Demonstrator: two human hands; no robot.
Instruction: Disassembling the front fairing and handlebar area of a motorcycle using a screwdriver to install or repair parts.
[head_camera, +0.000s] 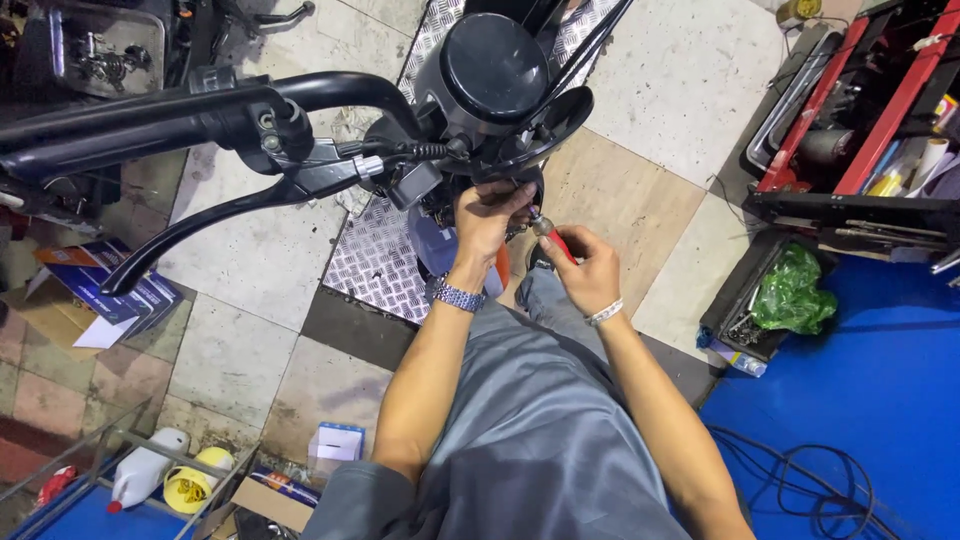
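L hand (490, 215) pinches a part under the motorbike headlight (493, 62), R hand (583, 270) closed round red-handled screwdriver (553, 238) w/ tip at that spot; fastener work looks mid-way, housing on.

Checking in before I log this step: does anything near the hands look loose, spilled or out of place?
No spill or damage shows. The left hand pinches a part under the black headlight housing; the right hand holds a red-handled screwdriver against it. Only oddity: a green plastic bag stuffed in the black tool tray.
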